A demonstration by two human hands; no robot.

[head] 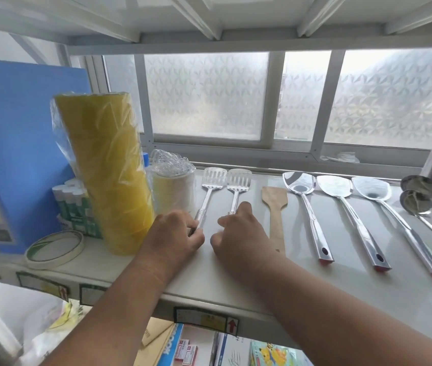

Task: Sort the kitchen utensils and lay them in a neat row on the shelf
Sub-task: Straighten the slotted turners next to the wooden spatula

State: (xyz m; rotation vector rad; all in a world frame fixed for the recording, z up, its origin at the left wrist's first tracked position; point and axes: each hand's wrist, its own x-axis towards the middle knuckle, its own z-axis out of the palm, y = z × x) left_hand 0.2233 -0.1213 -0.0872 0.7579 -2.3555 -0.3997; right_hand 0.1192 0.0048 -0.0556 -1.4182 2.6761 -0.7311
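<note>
Left hand (176, 233) gripping left slotted turner (207, 192), right hand (238, 233) gripping right slotted turner (236, 188); squaring pair parallel, matching row on shelf (209, 276).

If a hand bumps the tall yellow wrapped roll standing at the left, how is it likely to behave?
The yellow roll stands on end, tall and narrow, so it would probably tip rather than slide. Being round, it may then roll on the shelf. Its loose plastic wrap looks slippery to grip.
</note>
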